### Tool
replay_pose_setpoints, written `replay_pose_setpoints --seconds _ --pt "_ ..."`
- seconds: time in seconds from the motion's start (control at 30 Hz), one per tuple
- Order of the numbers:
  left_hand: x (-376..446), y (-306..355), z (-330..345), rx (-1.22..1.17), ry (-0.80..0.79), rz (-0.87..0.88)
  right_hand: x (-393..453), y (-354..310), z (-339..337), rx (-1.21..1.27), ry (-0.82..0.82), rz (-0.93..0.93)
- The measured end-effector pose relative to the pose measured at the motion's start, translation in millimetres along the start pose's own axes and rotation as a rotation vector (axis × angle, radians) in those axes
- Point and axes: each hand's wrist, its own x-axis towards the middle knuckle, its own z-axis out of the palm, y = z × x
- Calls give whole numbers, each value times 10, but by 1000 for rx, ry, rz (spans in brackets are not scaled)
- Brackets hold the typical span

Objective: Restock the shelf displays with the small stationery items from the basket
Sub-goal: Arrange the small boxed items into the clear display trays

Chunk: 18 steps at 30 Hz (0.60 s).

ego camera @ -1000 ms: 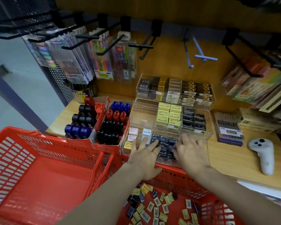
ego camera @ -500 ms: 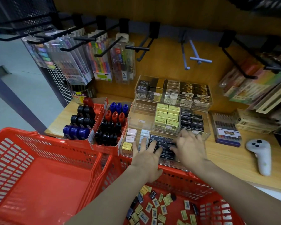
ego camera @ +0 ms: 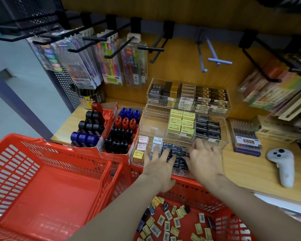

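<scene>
- Both hands have stayed over the front tier of the clear acrylic display (ego camera: pixel 222 146) since the earlier frames, shifting only a little while the view drifts.
- Far left, the red basket (ego camera: pixel 42 188) stands bare inside; it plays no part in this step.
- Left of the display, two red cartons of round capped items (ego camera: pixel 118 136) press against its side, so there is no room to slide anything outward that way.
- Left hand (ego camera: pixel 159 168) lies flat, fingers spread and relaxed, resting on the dark small boxes (ego camera: pixel 175 153) in the front tier, grasping nothing.
- Right hand (ego camera: pixel 204 161) does likewise, fingers splayed over the same row.
- Judged step: squaring the boxes into tidy ranks. Press lightly and push from both ends together, so none tip or ride up.
- Below the forearms, the second red basket (ego camera: pixel 207 192) holds the loose stationery items (ego camera: pixel 169 221) yet to be shelved, scattered across its floor.
- Far right, a white controller (ego camera: pixel 281 166) lies on the wooden shelf (ego camera: pixel 250 173), well apart.
</scene>
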Motion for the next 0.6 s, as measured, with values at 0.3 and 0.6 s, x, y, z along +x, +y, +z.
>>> replay_pose_setpoints --seconds 0.3,0.6 --pt "8 -15 30 10 6 8 48 -42 92 70 29 -28" --pt "-205 6 -60 74 225 135 -203 28 -57 708 232 2"
